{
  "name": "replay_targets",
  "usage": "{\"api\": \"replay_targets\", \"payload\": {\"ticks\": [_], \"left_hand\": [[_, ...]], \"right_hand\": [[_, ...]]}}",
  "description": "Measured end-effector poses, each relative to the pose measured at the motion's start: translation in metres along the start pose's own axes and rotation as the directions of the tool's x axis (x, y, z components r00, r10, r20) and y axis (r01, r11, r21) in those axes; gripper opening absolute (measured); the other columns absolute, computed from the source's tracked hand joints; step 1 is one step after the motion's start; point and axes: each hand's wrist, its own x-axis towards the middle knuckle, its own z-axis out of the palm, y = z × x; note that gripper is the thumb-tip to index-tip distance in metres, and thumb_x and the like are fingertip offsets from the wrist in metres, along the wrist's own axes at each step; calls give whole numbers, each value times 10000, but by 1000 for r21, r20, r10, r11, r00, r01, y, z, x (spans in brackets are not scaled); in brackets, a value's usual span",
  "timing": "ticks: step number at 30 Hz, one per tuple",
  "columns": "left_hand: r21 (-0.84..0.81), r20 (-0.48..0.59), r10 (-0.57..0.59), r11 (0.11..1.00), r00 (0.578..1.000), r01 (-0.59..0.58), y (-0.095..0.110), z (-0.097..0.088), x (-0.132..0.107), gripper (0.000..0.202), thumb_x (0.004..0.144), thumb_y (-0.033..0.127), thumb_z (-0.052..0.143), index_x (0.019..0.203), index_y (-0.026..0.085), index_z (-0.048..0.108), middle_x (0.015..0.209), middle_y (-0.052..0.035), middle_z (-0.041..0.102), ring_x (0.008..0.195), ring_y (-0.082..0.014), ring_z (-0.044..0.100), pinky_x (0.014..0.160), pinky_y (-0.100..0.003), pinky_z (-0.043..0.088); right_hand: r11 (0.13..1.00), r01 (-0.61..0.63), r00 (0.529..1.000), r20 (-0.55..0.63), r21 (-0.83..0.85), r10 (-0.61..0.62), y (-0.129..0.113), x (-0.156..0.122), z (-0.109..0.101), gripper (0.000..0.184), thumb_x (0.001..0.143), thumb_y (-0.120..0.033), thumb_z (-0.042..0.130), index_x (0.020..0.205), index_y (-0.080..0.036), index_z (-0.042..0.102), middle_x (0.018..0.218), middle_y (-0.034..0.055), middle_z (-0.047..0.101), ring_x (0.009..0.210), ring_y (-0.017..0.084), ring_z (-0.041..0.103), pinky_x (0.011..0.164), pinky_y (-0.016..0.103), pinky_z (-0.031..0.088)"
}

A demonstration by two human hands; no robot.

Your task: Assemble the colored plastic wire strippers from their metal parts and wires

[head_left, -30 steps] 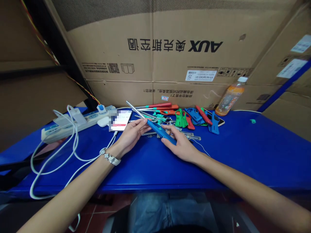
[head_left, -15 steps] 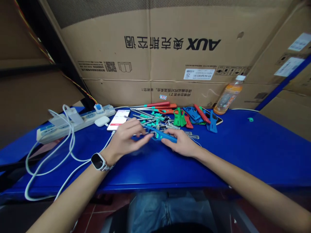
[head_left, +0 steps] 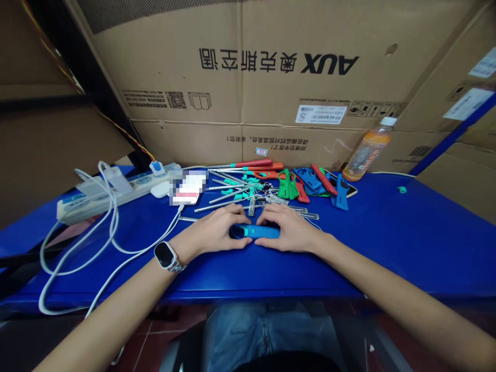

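Observation:
A blue long-nosed lighter (head_left: 265,232) with small green parts lies level between my hands near the middle of the desk. My left hand (head_left: 220,228) is closed around its left end, thumb in front and fingers behind. At its right end, my right hand (head_left: 292,228) pinches the handle the same way. A metal tube (head_left: 188,219) shows left of my left hand; whether it joins this lighter is hidden. Just behind lie loose metal tubes (head_left: 220,198), clear plastic fuel tanks (head_left: 251,206) and green small parts (head_left: 232,181).
Green shell halves (head_left: 287,185) and blue ones (head_left: 340,194) lie behind my right hand, near finished-looking red lighters (head_left: 253,163). An orange drink bottle (head_left: 370,150) leans against the cardboard (head_left: 174,144). A phone (head_left: 189,187), power strip (head_left: 143,181) and white cables (head_left: 114,227) occupy the left.
The lighter has come down toward me and turned from slanted to level, narrow edge up. My left hand has moved right and lower, closing around its left end.

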Motion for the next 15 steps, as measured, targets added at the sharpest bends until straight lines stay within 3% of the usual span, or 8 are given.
{"api": "replay_targets", "payload": {"ticks": [4,15], "left_hand": [[-109,5,-56,992,998,56,-9,-5,-1,480,749,471,760,1140,202,683,1095,-75,635,984,-250,633,888,-359,499],[-133,30,-143,980,989,145,-20,-15,-3,353,763,394,753,1051,196,700,1009,-54,702,884,-213,633,788,-313,492]], "right_hand": [[1000,-1,1000,-11,-12,1,5,1,-1,220,834,-359,713,977,-194,684,941,63,648,924,222,588,841,379,466],[998,12,1000,-21,57,-11,18,-2,-3,250,874,-379,685,1047,-198,690,967,61,653,953,216,585,875,403,474]]}}
